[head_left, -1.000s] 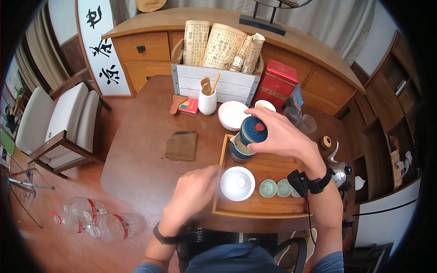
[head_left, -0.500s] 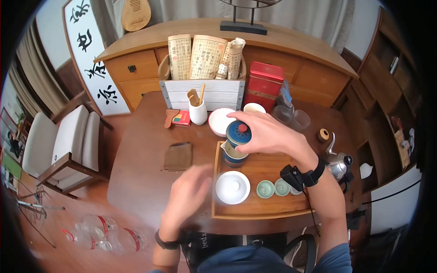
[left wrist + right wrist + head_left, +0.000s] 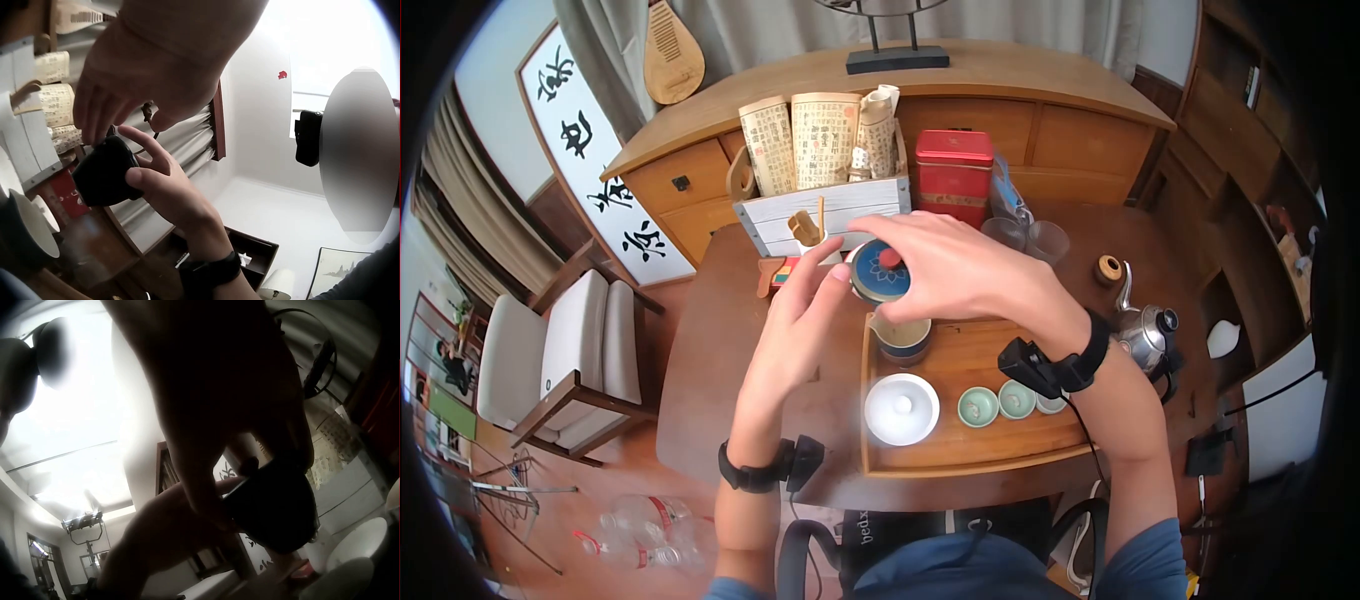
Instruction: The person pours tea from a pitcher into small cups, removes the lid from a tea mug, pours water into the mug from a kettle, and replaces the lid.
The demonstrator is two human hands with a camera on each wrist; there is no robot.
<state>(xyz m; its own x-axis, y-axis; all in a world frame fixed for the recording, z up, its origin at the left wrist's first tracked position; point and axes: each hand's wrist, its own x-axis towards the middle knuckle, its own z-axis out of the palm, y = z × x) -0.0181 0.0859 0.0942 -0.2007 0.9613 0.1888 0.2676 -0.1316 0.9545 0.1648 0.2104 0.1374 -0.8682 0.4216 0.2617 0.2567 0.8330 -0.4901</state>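
Note:
My right hand [image 3: 970,272] grips a small blue lidded teapot [image 3: 874,274] with a red knob, held up above the tray's back left corner. Dark against the light, the same teapot shows in the left wrist view, thumb and fingers round its sides. My left hand [image 3: 788,335] reaches up on its left, fingers loosely extended, fingertips close by the lid. Below stands a blue pitcher [image 3: 904,352] with a pale inside. In front of it is a white lidded bowl [image 3: 902,412]. Green cups [image 3: 978,407] line up to its right.
A wooden tray [image 3: 970,462] carries the tea ware. Behind it are a white holder with wooden tools [image 3: 808,228], a white crate [image 3: 840,212] of scrolls, a red tin [image 3: 953,175] and clear cups [image 3: 1048,242]. A metal kettle [image 3: 1145,335] stands at the right.
My right hand has lifted the teapot up and left, away from the pitcher. My left hand has risen from the tray's left edge to beside the teapot. The head view has shifted.

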